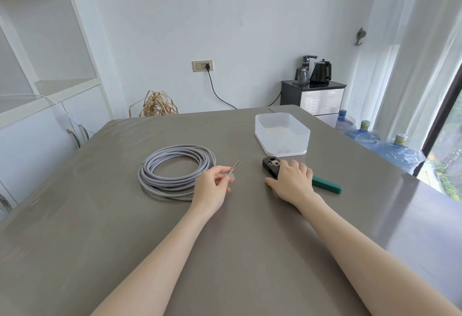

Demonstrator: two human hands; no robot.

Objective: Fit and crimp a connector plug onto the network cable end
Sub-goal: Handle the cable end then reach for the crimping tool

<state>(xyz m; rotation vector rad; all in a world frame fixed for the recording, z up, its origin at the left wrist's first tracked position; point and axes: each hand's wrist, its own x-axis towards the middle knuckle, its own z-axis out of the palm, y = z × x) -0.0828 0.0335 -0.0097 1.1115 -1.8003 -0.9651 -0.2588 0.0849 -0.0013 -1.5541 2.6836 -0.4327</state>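
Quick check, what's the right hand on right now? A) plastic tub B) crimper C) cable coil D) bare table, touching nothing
B: the right hand lies over the crimper, whose black head shows past the fingers and green handle past the wrist; the left hand pinches the cable end.

We see the grey network cable (175, 172) coiled flat, its stripped end (233, 167) raised with a clear plug (231, 175); the green-handled crimper (325, 185) lies nearby.
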